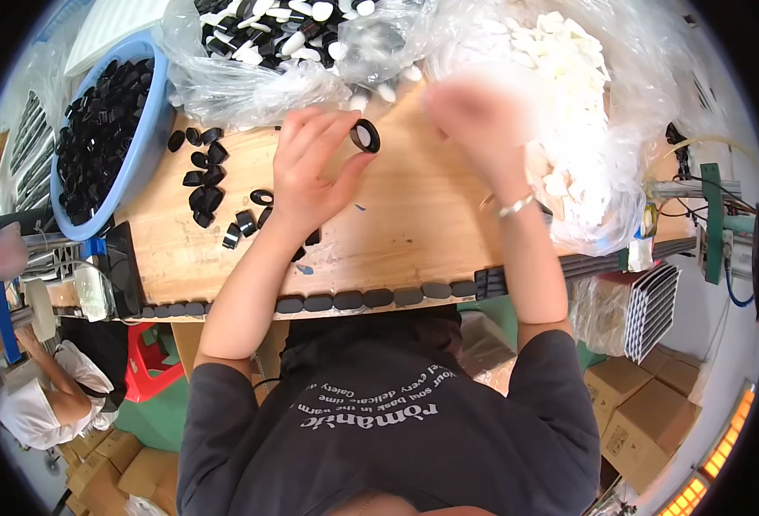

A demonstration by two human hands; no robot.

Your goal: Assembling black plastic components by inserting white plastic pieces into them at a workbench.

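Observation:
My left hand (315, 168) is raised over the wooden table, with a black oval cap (373, 129) pinched at its fingertips. A white oval piece (363, 138) shows inside the cap's rim. To the right, my right hand (487, 112) is smeared by motion beside a clear bag of white pieces (569, 52); its fingers cannot be made out. Several loose black caps (213, 175) lie on the table left of my left hand, some partly hidden behind its wrist.
A blue basin (163, 73) of black caps stands at the left. At the back, a clear bag (225, 99) holds mixed black and white pieces. Black oval pieces (345, 300) line the table's front edge. Another person (40, 391) sits at the lower left, near a red stool (151, 370).

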